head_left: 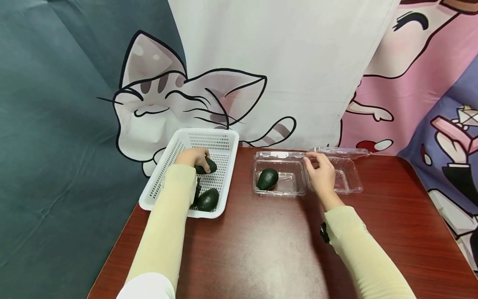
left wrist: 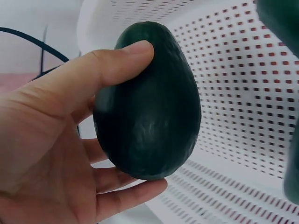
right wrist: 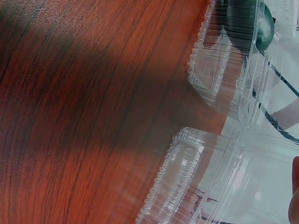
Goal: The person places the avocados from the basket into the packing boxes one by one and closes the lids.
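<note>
In the left wrist view, a dark green avocado (left wrist: 154, 112) sits in the grip of my left hand (left wrist: 51, 140), thumb across its upper side and fingers beneath. The head view places my left hand (head_left: 194, 157) over a white perforated basket (head_left: 228, 182). Below it in the basket lies another avocado (head_left: 208, 200), with a further dark one partly hidden by the sleeve. My right hand (head_left: 322, 173) is at the raised lids of two clear plastic containers, its fingertips near the lid edges. The left container (head_left: 295, 182) holds one avocado (head_left: 267, 179); no avocado shows in the right container (head_left: 349, 178).
The brown wooden table (head_left: 261, 249) carries the basket at left and the containers side by side near its back edge. Behind them hangs a cloth (head_left: 291, 54) with cartoon cats. Both lids (head_left: 345, 152) stand up against that side.
</note>
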{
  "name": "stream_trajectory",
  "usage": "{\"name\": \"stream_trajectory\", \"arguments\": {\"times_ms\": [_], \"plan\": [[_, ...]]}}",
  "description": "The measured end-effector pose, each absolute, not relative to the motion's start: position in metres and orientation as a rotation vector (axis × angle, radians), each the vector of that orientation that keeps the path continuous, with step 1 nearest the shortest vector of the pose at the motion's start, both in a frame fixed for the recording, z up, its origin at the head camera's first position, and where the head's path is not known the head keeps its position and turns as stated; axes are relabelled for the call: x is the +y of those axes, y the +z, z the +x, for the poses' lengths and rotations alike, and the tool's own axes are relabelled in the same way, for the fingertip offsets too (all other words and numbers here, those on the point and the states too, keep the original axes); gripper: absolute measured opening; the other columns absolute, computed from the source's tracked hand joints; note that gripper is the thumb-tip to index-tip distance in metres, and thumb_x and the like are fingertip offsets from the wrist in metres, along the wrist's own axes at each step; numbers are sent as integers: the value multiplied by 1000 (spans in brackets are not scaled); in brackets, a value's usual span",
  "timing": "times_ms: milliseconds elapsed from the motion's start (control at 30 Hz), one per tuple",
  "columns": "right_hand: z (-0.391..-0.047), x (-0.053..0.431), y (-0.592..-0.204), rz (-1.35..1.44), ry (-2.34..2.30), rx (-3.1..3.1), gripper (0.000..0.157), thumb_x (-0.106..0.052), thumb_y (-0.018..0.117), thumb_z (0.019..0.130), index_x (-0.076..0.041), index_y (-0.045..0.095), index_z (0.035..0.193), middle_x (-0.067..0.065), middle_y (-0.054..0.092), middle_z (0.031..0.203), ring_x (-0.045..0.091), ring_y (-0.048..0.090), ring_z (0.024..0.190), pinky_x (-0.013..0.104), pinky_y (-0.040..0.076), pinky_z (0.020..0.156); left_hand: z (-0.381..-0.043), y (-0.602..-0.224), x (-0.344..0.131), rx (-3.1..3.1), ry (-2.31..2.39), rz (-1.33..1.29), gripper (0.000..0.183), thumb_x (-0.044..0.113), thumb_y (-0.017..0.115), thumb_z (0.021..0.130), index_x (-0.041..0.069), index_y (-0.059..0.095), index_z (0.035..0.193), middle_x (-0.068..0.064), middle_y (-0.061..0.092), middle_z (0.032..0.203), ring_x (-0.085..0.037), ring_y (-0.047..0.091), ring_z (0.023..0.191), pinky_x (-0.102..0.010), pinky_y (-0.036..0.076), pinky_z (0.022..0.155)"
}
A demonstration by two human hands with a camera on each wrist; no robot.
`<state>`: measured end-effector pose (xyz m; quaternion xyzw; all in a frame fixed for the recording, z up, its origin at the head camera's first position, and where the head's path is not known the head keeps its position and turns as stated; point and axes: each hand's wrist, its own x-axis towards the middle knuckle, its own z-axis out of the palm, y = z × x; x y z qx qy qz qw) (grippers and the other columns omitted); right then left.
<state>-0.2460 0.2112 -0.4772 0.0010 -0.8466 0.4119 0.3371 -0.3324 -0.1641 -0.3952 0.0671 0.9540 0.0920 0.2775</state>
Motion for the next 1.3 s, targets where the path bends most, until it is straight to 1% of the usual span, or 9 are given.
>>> {"name": "stream_trajectory", "arguments": {"times_ms": [233, 400, 733, 933, 1067, 1300], "plan": [[-246, 211, -476, -17, 1065, -2225, 15, -16, 67, 85, -7, 68, 97, 6, 63, 91, 15, 58, 70, 9, 37, 62, -333, -386, -158, 2566, 265, 206, 53, 27, 75, 74, 8, 50, 116, -15, 50, 121, -28, 46, 103, -43, 40, 88], [-247, 211, -477, -40, 1054, -2236, 15, -17, 67, 86, -8, 68, 98, 4, 64, 91, 16, 59, 71, 11, 38, 62, -333, -385, -157, 2573, 257, 234, 56, 28, 75, 74, 6, 50, 118, -15, 50, 122, -28, 47, 107, -43, 38, 92], [-247, 211, -475, -17, 1082, -2218, 15, -15, 67, 85, -6, 68, 97, 7, 64, 91, 17, 60, 70, 9, 37, 61, -333, -378, -154, 2575, 265, 280, 55, 33, 73, 75, 5, 47, 115, -15, 51, 118, -27, 48, 103, -42, 39, 91], [-247, 211, -474, -22, 1079, -2220, 16, -15, 67, 85, -6, 68, 98, 7, 64, 91, 18, 61, 70, 10, 37, 61, -331, -372, -146, 2571, 289, 337, 58, 32, 73, 76, 4, 46, 119, -15, 51, 119, -28, 48, 105, -42, 38, 92], [-247, 210, -474, -31, 1089, -2218, 16, -16, 67, 85, -6, 68, 98, 7, 64, 92, 18, 61, 70, 9, 37, 61, -330, -368, -139, 2583, 298, 375, 58, 32, 73, 75, 5, 46, 119, -15, 52, 119, -28, 48, 106, -42, 38, 93], [-249, 210, -475, -41, 1110, -2215, 15, -16, 67, 85, -6, 67, 97, 8, 63, 92, 18, 61, 71, 12, 39, 61, -327, -358, -124, 2606, 324, 446, 56, 32, 75, 73, 6, 49, 114, -13, 54, 110, -26, 50, 98, -40, 41, 87]]}}
